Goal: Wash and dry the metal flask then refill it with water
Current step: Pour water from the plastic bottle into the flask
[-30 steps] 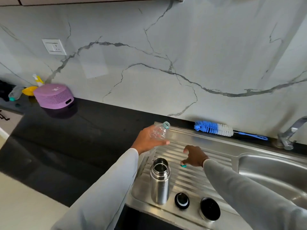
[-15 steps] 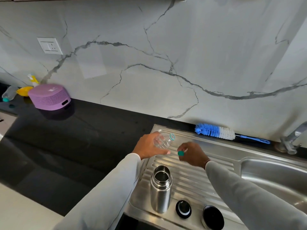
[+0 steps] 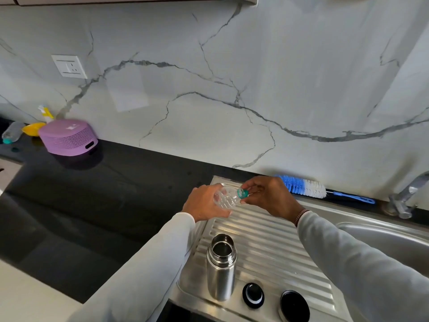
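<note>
**A:** What fills the view, starting with the biggest things?

**B:** A grey-veined marble wall [image 3: 232, 77] at the back. Below it, a black counter [image 3: 81, 205] on the left and a steel sink unit on the right, with a ribbed draining board [image 3: 278, 247] and part of the basin [image 3: 383, 242].

**A:** And the flask?

**B:** The metal flask [image 3: 221, 268] stands upright on the draining board near its front edge, mouth open. Its two dark lids, a smaller stopper [image 3: 253, 295] and a wider cap [image 3: 294, 306], lie just beside it to the right.

**A:** What are the hands doing?

**B:** Above the board, the left hand [image 3: 204, 203] is wrapped round a small clear plastic bottle [image 3: 226, 198], tipped almost on its side. The right hand [image 3: 269, 197] pinches the teal cap [image 3: 242, 193] at the bottle's neck between thumb and fingertips.

**A:** How far along is the job?

**B:** Probably late. The flask looks clean, though I cannot tell whether it holds water. Depending on which way that teal cap is turning, pouring may remain; both lids certainly need fitting.

**A:** Anything else?

**B:** A blue-and-white bottle brush [image 3: 301, 188] lies against the wall.
</note>
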{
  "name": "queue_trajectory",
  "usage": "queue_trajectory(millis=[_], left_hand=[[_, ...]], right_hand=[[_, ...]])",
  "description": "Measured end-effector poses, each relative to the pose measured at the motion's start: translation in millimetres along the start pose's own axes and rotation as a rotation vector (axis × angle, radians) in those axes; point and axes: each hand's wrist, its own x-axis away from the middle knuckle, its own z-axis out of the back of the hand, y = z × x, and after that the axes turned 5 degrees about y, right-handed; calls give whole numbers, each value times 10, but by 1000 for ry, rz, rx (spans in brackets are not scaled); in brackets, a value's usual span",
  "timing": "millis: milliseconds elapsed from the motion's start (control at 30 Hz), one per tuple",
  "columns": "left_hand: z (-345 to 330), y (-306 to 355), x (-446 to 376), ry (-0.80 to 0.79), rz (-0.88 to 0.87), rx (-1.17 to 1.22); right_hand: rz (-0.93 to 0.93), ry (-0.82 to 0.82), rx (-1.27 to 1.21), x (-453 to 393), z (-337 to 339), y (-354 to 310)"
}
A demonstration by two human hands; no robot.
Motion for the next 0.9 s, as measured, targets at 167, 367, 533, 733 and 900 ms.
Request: queue_trajectory(millis=[167,367,533,733,900], left_hand=[[76,50,-2,1,-11,-50],[93,122,17,-9,-13,-61],[93,175,30,-13,-13,-67],[98,190,72,-87,5,-8],[107,161,105,-109,-6,76]], right_hand=[[24,13,-37,34,27,13],[126,52,-2,56,77,28],[234,65,51,83,36,13],[418,21,154,127,56,-7],[393,35,76,164,47,-21]])
